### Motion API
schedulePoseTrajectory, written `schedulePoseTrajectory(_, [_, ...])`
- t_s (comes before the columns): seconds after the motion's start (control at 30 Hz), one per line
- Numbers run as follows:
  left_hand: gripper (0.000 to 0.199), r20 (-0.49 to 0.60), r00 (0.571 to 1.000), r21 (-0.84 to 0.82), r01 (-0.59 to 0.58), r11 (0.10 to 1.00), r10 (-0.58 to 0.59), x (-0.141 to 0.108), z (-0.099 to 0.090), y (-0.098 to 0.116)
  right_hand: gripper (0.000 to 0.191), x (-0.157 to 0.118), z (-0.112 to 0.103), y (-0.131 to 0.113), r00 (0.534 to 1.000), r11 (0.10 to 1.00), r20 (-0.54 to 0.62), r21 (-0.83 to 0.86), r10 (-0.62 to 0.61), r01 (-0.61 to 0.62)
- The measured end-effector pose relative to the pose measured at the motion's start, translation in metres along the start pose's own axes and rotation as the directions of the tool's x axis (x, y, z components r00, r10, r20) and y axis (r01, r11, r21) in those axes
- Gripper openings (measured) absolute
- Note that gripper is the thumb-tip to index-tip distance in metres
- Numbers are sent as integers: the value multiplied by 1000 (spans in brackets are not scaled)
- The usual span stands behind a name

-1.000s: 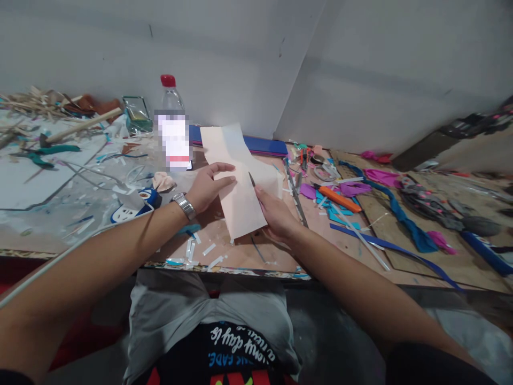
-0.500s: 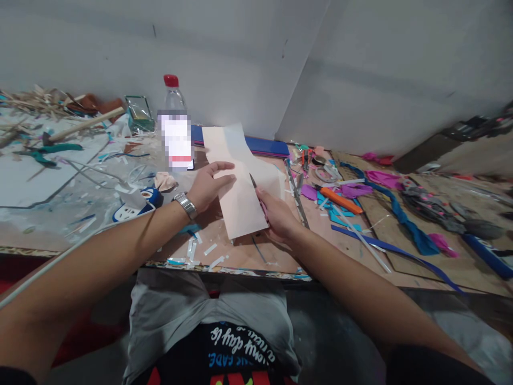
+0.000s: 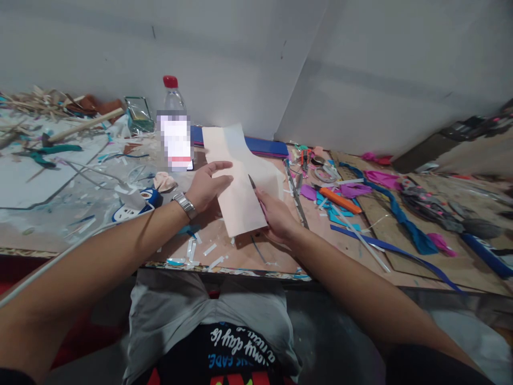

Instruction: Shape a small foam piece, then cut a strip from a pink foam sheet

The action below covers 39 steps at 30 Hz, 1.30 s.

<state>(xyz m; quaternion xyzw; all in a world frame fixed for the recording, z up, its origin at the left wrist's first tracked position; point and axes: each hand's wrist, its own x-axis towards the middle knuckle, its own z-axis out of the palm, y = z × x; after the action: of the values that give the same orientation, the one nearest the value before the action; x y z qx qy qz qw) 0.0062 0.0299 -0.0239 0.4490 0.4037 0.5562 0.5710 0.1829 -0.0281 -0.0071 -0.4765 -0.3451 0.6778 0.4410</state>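
Observation:
A long pale sheet of paper (image 3: 240, 198) is held above the table, its near end raised a little. My left hand (image 3: 206, 187), with a metal watch at the wrist, grips the sheet's left edge between thumb and fingers. My right hand (image 3: 278, 216) is closed round scissors (image 3: 252, 182) at the sheet's right edge; one dark blade shows on top of the paper, and the handles are mostly hidden by the fingers. Another pale sheet (image 3: 270, 179) lies behind, partly covered by the first.
A red-capped bottle (image 3: 175, 101) and a lit phone (image 3: 177, 141) stand behind my left hand. Left are a power strip (image 3: 154, 198) with cables and green pliers (image 3: 44, 155). An orange cutter (image 3: 340, 200), blue strips and scraps lie right.
Almost nothing differs; the paper's near end sits very slightly higher in view. Both hands keep their hold.

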Motion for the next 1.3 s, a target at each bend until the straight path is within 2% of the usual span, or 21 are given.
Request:
schedulePoseTrajectory(0.17, [44,1,1000,-44,-5,999,5,1,-1,-1,25,0,-2,-1,999,1000,44,-1,13,-13])
schedulePoseTrajectory(0.37, [44,8,1000,-46,2,999,-1,1,-1,-1,28,1,-1,-1,999,1000,37,-23,2,-1])
schedulePoseTrajectory(0.53, [44,6,1000,-60,5,998,-5,1,-1,0,30,2,-3,2,1000,998,-21,-59,20,-21])
schedulePoseTrajectory(1.3, [44,9,1000,-12,14,1000,-13,-1,1,1,30,4,-4,4,1000,997,14,-74,-24,25])
